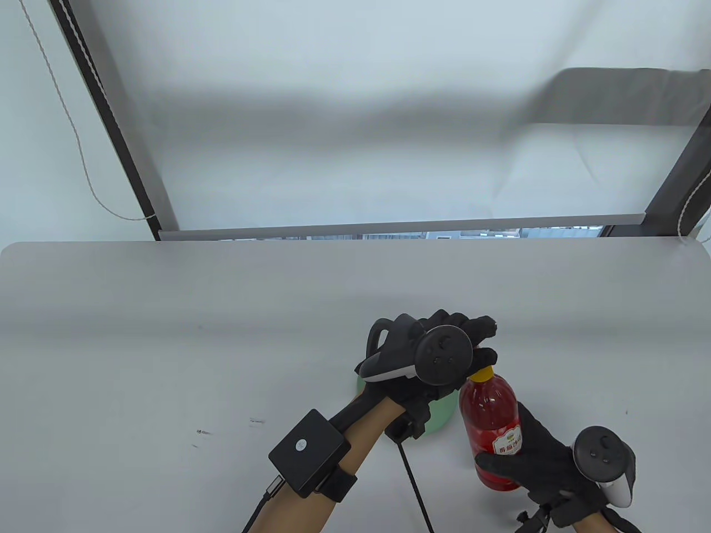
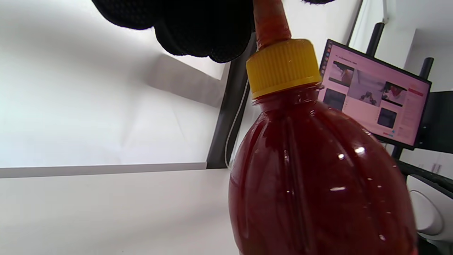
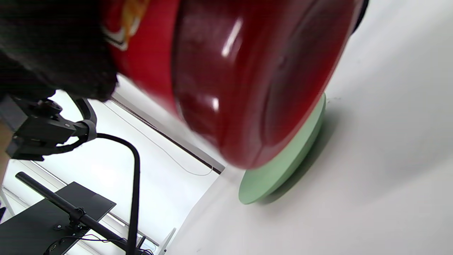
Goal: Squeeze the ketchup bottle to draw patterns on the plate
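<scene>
A ketchup bottle (image 1: 491,411) with red contents, a yellow cap (image 2: 283,67) and a red nozzle (image 2: 270,21) is held upright just right of a pale green plate (image 1: 441,413). My right hand (image 1: 516,452) grips the bottle's lower body around the label. My left hand (image 1: 477,341) reaches over the plate and its fingers (image 2: 198,28) close on the nozzle tip. The plate is mostly hidden under my left hand; its rim also shows in the right wrist view (image 3: 283,166), below the bottle's base (image 3: 254,71).
The white table (image 1: 166,344) stretches left and back to a window sill with a lowered blind. A black cable (image 1: 414,488) runs down from my left wrist. A monitor (image 2: 375,95) stands off to the right. A black stand (image 3: 134,184) sits beside the table.
</scene>
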